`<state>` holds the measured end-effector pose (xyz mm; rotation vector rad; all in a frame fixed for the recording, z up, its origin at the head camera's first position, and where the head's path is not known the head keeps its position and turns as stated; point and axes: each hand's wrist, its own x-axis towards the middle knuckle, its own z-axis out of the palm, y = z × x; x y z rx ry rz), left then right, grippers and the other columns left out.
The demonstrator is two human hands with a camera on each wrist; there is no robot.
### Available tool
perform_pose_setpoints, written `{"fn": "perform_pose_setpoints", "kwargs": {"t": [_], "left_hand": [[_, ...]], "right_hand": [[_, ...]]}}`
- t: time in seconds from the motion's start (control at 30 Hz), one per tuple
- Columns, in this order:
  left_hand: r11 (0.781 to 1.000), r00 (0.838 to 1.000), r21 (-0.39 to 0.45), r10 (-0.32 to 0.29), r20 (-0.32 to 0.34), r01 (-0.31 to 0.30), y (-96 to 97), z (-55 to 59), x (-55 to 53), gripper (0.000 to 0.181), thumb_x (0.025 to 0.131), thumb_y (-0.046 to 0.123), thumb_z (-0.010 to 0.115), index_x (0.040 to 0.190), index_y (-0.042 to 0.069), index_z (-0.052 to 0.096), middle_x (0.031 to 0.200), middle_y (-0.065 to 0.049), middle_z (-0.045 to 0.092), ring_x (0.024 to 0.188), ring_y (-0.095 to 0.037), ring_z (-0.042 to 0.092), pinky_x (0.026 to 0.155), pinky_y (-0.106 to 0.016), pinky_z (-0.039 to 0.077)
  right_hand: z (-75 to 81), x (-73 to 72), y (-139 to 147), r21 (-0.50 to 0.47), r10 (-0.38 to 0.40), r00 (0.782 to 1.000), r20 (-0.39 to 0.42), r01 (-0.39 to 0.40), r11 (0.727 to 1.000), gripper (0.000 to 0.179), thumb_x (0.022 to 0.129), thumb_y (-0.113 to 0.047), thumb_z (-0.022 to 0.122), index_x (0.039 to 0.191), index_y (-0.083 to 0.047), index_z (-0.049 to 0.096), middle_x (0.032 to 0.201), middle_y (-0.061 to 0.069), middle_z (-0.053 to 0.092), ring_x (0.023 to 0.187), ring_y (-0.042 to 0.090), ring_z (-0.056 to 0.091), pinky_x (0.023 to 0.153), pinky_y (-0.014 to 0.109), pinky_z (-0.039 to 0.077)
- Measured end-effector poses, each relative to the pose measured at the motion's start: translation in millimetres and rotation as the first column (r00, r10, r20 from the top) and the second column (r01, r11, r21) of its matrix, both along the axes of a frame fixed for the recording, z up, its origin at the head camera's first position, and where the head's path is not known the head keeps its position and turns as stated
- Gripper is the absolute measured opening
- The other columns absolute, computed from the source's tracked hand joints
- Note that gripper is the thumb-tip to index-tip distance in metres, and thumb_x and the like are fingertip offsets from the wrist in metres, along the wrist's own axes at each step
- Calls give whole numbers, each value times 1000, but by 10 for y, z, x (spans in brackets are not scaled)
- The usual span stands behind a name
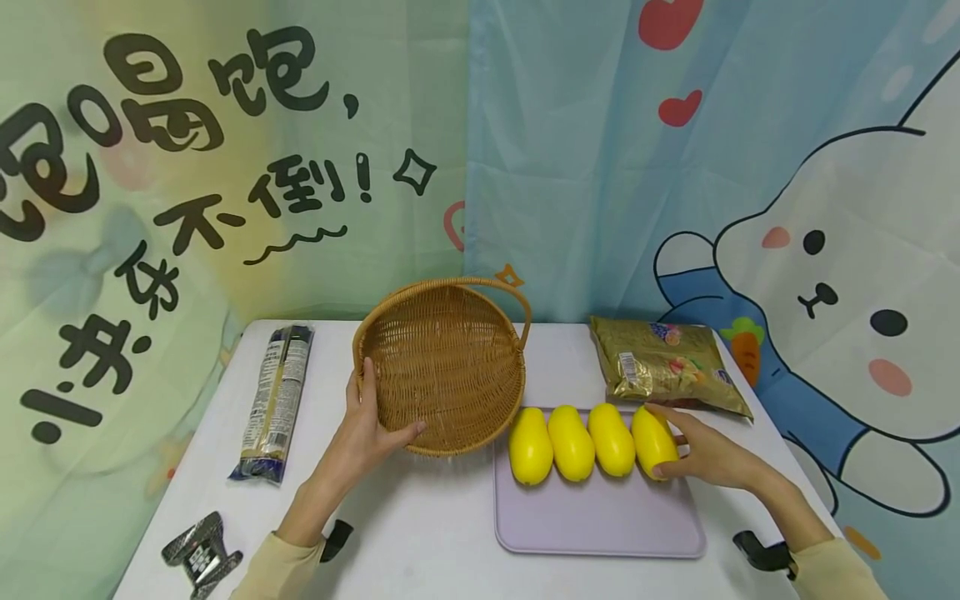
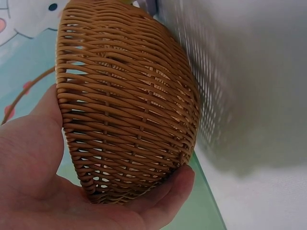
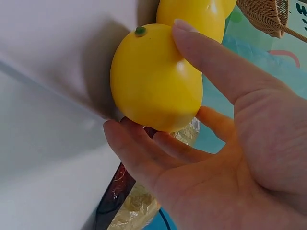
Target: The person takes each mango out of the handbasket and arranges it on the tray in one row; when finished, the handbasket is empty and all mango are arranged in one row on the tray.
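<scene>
My left hand grips a brown wicker basket by its left side, thumb at the front rim and fingers round the outside. The basket is tilted with its hollow inside toward me and its looped handle at the upper right. In the left wrist view the woven underside fills the palm. My right hand curls round the rightmost yellow oblong fruit, which has a small green stem end in the right wrist view. Several such fruits lie in a row on a pale purple tray.
Behind the tray lies a gold bag with fruit pictures. At the left are a long clear-and-blue packet and, nearer me, a small black packet. Printed curtains hang behind the white table.
</scene>
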<state>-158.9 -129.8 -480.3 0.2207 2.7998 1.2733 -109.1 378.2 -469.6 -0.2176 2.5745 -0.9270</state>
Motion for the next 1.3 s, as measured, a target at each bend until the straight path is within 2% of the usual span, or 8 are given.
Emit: {"fn": "perform_pose_setpoints", "kwargs": {"t": [0.23, 0.47, 0.63, 0.8, 1.0, 1.17, 1.3], "left_hand": [[1000, 1000, 9, -8, 5, 8, -5, 15, -8, 129, 84, 43, 83, 162, 10, -15, 167, -26, -12, 135, -53, 46, 99, -55, 51], [1000, 1000, 7, -26, 14, 26, -8, 56, -46, 125, 87, 47, 79, 162, 9, -14, 167, -23, -13, 129, -51, 52, 96, -54, 52], [1000, 999, 4, -22, 28, 22, -20, 77, -76, 122, 89, 52, 74, 162, 11, -14, 168, -21, -13, 130, -50, 52, 99, -56, 50], [1000, 999, 4, -17, 28, 17, -25, 85, -88, 119, 90, 55, 72, 163, 12, -12, 168, -21, -12, 130, -51, 52, 100, -57, 49], [1000, 1000, -15, -3, 29, 3, -33, 109, -78, 113, 92, 63, 63, 164, 15, -9, 167, -23, -12, 121, -50, 59, 91, -55, 54], [1000, 999, -12, 3, 41, -3, -38, 129, -71, 112, 90, 73, 55, 164, 18, -10, 167, -24, -15, 118, -51, 61, 87, -52, 55], [999, 999, -45, 7, 34, -6, -33, 180, -30, 112, 90, 75, 54, 163, 23, -13, 166, -23, -21, 104, -46, 68, 72, -41, 56]], "right_hand": [[-13, -4, -13, 26, -8, 1000, -17, 8, 1000, 102, 83, -32, 84, 158, 2, 23, 157, 36, 27, 125, 56, 51, 93, 59, 54], [-1, -4, -27, 48, -27, 1000, -7, 27, 998, 104, 84, -34, 84, 158, 2, 22, 157, 36, 28, 125, 55, 51, 93, 62, 52], [24, -14, -38, 76, -43, 999, 3, 43, 996, 106, 83, -39, 84, 159, 1, 22, 156, 36, 29, 126, 55, 49, 93, 64, 51], [78, -32, -47, 100, -51, 998, -20, 53, 994, 105, 83, -42, 83, 158, 0, 23, 156, 36, 29, 128, 57, 47, 92, 67, 49], [167, -62, -110, 91, -26, 997, -73, 33, 995, 98, 87, -42, 79, 158, 1, 25, 156, 36, 28, 132, 59, 43, 94, 69, 48], [276, -103, -245, 114, -9, 992, -126, 23, 993, 96, 89, -44, 77, 157, 2, 28, 156, 34, 31, 133, 56, 43, 97, 70, 45], [373, -159, -389, 113, 7, 988, -156, 11, 994, 92, 90, -45, 75, 157, -1, 31, 157, 32, 32, 135, 54, 42, 101, 73, 40]]}}
